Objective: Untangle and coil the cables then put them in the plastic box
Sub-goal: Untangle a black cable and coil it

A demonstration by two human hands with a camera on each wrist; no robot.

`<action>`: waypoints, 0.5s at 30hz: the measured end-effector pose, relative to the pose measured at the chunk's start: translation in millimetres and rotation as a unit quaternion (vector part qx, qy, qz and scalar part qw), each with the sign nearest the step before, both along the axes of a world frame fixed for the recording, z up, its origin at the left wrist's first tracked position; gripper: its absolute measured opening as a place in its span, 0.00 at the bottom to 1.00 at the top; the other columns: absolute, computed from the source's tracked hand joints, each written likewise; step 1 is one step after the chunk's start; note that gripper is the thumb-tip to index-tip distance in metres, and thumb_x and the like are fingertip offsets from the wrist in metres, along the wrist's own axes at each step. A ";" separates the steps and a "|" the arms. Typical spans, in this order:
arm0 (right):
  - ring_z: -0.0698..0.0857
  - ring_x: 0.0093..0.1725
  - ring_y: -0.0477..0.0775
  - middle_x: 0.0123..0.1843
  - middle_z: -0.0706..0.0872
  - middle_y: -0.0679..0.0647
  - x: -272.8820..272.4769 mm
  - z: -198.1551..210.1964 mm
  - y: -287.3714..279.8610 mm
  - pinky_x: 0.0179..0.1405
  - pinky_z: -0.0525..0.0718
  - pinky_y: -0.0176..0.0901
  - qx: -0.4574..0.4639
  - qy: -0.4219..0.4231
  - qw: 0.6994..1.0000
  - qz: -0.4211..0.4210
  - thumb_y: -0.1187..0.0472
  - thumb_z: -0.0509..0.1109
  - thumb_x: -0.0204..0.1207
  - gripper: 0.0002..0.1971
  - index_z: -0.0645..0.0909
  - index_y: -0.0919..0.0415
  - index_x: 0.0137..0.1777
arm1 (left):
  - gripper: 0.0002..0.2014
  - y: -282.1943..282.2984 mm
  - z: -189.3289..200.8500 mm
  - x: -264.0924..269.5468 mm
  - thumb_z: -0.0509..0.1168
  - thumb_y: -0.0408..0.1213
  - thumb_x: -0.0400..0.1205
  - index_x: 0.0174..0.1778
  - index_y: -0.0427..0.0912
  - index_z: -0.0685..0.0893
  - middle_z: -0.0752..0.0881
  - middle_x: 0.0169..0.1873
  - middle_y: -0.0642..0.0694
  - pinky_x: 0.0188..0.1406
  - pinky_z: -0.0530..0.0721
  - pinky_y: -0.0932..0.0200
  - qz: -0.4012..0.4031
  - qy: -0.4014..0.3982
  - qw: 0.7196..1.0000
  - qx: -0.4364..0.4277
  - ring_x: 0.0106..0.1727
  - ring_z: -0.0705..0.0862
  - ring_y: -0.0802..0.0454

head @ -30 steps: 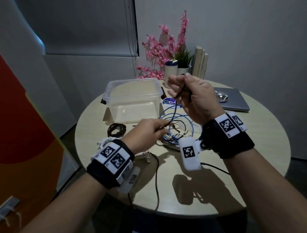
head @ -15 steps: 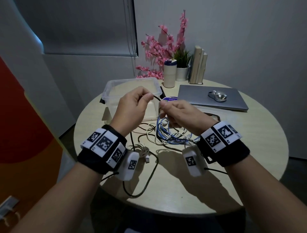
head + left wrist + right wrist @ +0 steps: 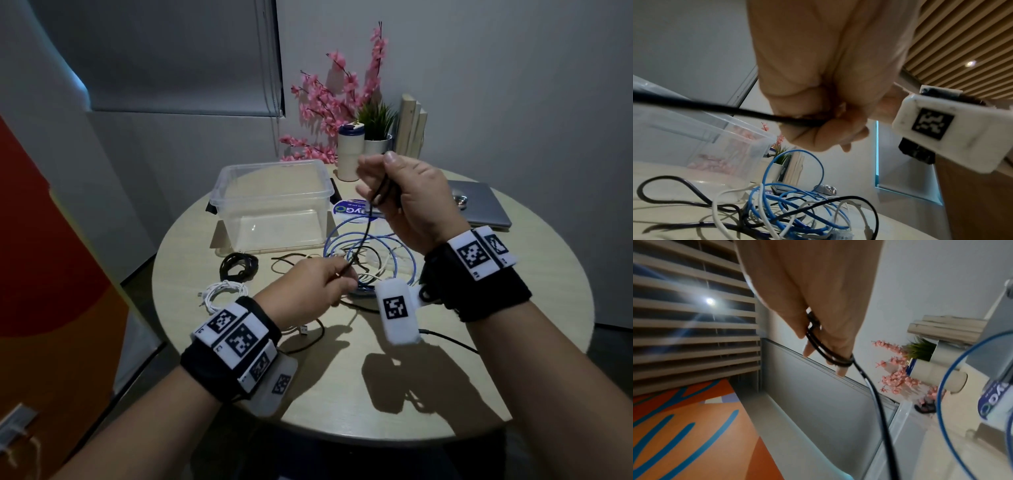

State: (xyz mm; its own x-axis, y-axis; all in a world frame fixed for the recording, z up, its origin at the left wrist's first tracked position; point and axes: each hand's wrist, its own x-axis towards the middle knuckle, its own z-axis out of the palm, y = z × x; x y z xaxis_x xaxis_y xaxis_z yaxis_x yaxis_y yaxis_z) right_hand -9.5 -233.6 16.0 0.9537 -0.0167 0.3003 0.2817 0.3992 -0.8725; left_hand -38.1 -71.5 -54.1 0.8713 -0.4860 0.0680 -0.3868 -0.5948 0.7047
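A thin black cable [image 3: 365,236] runs taut between my two hands above the round table [image 3: 513,342]. My right hand [image 3: 380,186] is raised and holds several small loops of it round its fingers [image 3: 840,368]; the black cable [image 3: 825,350] hangs down from them. My left hand [image 3: 342,278] is lower, just above the tangle, and pinches the black cable [image 3: 719,107] in curled fingers [image 3: 818,136]. Below lies a tangle of blue, white and black cables [image 3: 373,260] [image 3: 797,211]. The clear plastic box [image 3: 236,192] stands open behind it, with nothing inside.
A coiled black cable [image 3: 238,267] and a coiled white cable [image 3: 222,292] lie left of the tangle. At the back stand a tumbler [image 3: 348,154], a potted plant [image 3: 376,130], pink flowers [image 3: 329,102] and books [image 3: 412,126]. A laptop [image 3: 486,212] lies at the right.
Half a second ago both hands were close together in front of the box. Now the right hand has risen with its loops and the left has dropped toward the tangle, stretching the black cable.
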 end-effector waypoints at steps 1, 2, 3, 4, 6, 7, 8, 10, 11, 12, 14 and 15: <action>0.83 0.51 0.53 0.46 0.86 0.59 1.6 -1.2 -2.8 0.55 0.84 0.45 -0.051 -0.015 0.998 -0.029 0.66 0.58 0.84 0.12 0.82 0.66 0.45 | 0.05 1.3 1.7 -1.8 0.64 0.40 0.83 0.44 0.47 0.83 0.83 0.31 0.50 0.35 0.78 0.60 -0.020 0.013 1.000 0.010 0.30 0.78 0.59; 0.83 0.51 0.50 0.46 0.86 0.56 3.8 -3.4 -6.3 0.56 0.82 0.43 -0.119 -0.031 0.990 -0.063 0.66 0.61 0.83 0.11 0.84 0.64 0.44 | 0.06 3.5 4.4 -3.6 0.64 0.41 0.83 0.41 0.48 0.83 0.82 0.30 0.50 0.36 0.78 0.59 -0.036 0.018 0.999 0.016 0.29 0.77 0.60; 0.84 0.52 0.49 0.47 0.87 0.54 5.3 -5.8 -9.6 0.59 0.81 0.44 -0.198 -0.044 0.974 -0.099 0.65 0.63 0.83 0.10 0.85 0.63 0.45 | 0.07 5.5 8.4 -5.2 0.64 0.41 0.83 0.38 0.48 0.82 0.80 0.28 0.51 0.35 0.77 0.60 -0.049 0.019 0.998 0.017 0.28 0.75 0.61; 0.86 0.55 0.51 0.49 0.89 0.56 6.2 -8.3 -12.6 0.62 0.81 0.47 -0.280 -0.054 0.950 -0.129 0.64 0.64 0.82 0.09 0.86 0.62 0.46 | 0.08 6.9 14.0 -6.9 0.64 0.40 0.83 0.38 0.48 0.83 0.78 0.26 0.53 0.33 0.74 0.62 -0.057 0.016 0.998 0.007 0.27 0.74 0.62; 0.85 0.59 0.59 0.53 0.89 0.62 6.6 -12.2 -15.6 0.64 0.80 0.55 -0.409 -0.055 0.900 -0.140 0.62 0.64 0.82 0.10 0.87 0.63 0.49 | 0.09 9.5 26.4 -7.4 0.62 0.39 0.85 0.41 0.44 0.84 0.77 0.25 0.58 0.30 0.71 0.66 -0.051 -0.005 0.998 -0.045 0.25 0.71 0.64; 0.85 0.58 0.59 0.52 0.90 0.61 4.5 -13.1 -15.3 0.63 0.80 0.54 -0.452 -0.049 0.882 -0.128 0.61 0.63 0.83 0.11 0.87 0.63 0.50 | 0.09 10.9 32.1 -5.7 0.61 0.38 0.85 0.41 0.45 0.83 0.76 0.22 0.59 0.28 0.69 0.67 -0.031 -0.020 0.996 -0.081 0.24 0.69 0.64; 0.86 0.55 0.56 0.49 0.90 0.59 1.6 -13.4 -14.5 0.61 0.81 0.52 -0.478 -0.042 0.871 -0.109 0.60 0.61 0.83 0.12 0.86 0.62 0.50 | 0.10 12.8 37.2 -2.8 0.61 0.38 0.85 0.40 0.47 0.83 0.74 0.20 0.60 0.27 0.68 0.65 -0.005 -0.039 0.992 -0.117 0.23 0.68 0.64; 0.88 0.43 0.52 0.39 0.89 0.56 -4.3 -14.1 -10.4 0.50 0.82 0.45 -0.481 -0.020 0.876 -0.044 0.59 0.57 0.86 0.13 0.83 0.63 0.48 | 0.11 16.4 45.1 5.4 0.60 0.39 0.85 0.38 0.50 0.82 0.72 0.18 0.59 0.26 0.66 0.60 0.052 -0.077 0.981 -0.171 0.22 0.66 0.61; 0.85 0.35 0.52 0.33 0.86 0.55 -8.1 -14.5 -7.3 0.42 0.81 0.42 -0.458 -0.006 0.889 -0.008 0.59 0.55 0.86 0.14 0.81 0.64 0.47 | 0.11 17.8 48.8 9.2 0.60 0.40 0.85 0.37 0.50 0.81 0.71 0.17 0.59 0.26 0.66 0.60 0.079 -0.094 0.975 -0.185 0.22 0.66 0.59; 0.80 0.29 0.51 0.28 0.81 0.54 -10.5 -15.5 -4.5 0.35 0.78 0.39 -0.431 0.005 0.902 0.024 0.58 0.54 0.87 0.15 0.80 0.64 0.46 | 0.11 19.3 51.4 13.0 0.60 0.40 0.85 0.36 0.50 0.81 0.71 0.17 0.59 0.25 0.66 0.60 0.104 -0.112 0.969 -0.192 0.22 0.66 0.58; 0.71 0.26 0.47 0.26 0.74 0.49 -13.0 -17.4 -0.1 0.31 0.72 0.39 -0.396 0.018 0.915 0.071 0.53 0.57 0.86 0.18 0.81 0.63 0.44 | 0.11 20.5 55.8 19.0 0.61 0.41 0.85 0.36 0.50 0.81 0.72 0.16 0.59 0.23 0.67 0.61 0.140 -0.139 0.960 -0.200 0.22 0.66 0.60; 0.71 0.26 0.45 0.26 0.74 0.47 -13.1 -18.3 1.6 0.31 0.73 0.40 -0.403 0.021 0.911 0.088 0.50 0.59 0.84 0.19 0.81 0.64 0.43 | 0.11 20.4 56.4 21.3 0.61 0.41 0.85 0.36 0.50 0.81 0.73 0.17 0.60 0.23 0.68 0.63 0.151 -0.146 0.956 -0.205 0.22 0.67 0.61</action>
State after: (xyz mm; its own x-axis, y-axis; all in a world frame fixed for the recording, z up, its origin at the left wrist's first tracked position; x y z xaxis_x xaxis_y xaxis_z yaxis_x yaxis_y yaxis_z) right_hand -22.5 -232.0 -2.3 0.9315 0.3468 0.1098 0.2340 -0.3401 -0.9108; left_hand -16.8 -51.0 2.3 0.8822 -0.0959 0.4610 -0.4573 -0.4074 0.7905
